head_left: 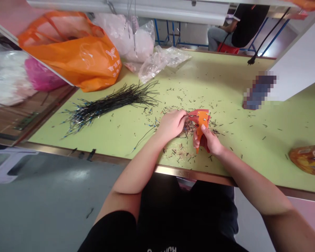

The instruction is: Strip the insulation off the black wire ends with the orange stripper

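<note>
My right hand (209,139) is wrapped around the handles of an orange and red wire stripper (202,120). The tool's jaws point left, toward my left hand (173,122), whose fingers are pinched together at the jaws. A thin black wire (144,135) with blue bits at its end trails out on the left side of that hand; the part within the fingers is mostly hidden. Under and around both hands lie many short black offcuts (187,128) and copper-coloured scraps. Left of my hands, a thick bundle of black wires (110,101) with blue-marked ends rests on the green tabletop (99,134).
An orange bag (76,52) and clear plastic bags (160,63) stand along the back left. A pixelated dark object (259,91) leans by a white panel (299,56) at right. Nearer sits an amber container (308,159). A black plug (252,60) hangs down. Another person (241,28) sits beyond.
</note>
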`<action>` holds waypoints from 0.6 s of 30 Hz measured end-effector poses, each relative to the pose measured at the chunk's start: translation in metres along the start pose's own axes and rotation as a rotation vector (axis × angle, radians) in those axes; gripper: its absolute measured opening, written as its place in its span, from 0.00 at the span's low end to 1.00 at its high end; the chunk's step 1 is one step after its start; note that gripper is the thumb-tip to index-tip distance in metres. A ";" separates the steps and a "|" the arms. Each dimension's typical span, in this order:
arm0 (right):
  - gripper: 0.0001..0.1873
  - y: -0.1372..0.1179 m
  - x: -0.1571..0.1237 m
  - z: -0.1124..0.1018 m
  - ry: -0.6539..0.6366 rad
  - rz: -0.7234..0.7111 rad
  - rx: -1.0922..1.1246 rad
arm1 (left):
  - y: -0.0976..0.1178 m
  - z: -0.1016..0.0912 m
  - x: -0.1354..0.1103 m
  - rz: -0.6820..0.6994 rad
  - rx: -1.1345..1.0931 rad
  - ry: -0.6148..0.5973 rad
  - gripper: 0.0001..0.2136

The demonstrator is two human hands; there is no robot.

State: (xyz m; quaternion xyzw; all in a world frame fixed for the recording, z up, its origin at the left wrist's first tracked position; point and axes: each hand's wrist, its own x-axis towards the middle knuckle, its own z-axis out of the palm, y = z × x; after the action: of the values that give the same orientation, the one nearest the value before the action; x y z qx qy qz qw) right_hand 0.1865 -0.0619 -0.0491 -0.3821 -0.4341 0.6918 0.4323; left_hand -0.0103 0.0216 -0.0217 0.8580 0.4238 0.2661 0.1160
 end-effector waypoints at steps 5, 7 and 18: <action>0.36 -0.001 -0.002 -0.006 -0.020 0.066 0.003 | 0.001 -0.005 -0.001 0.036 0.068 0.024 0.11; 0.36 -0.003 -0.003 -0.006 -0.031 0.085 -0.007 | 0.004 -0.007 -0.002 0.046 0.092 0.014 0.12; 0.35 -0.003 -0.004 -0.007 0.028 0.085 -0.061 | 0.011 -0.010 -0.007 0.038 0.049 0.104 0.12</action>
State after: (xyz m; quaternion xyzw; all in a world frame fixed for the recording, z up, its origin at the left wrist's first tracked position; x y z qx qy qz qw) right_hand 0.1953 -0.0627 -0.0482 -0.4229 -0.4325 0.6905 0.3968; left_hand -0.0121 0.0087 -0.0113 0.8535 0.4191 0.3021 0.0678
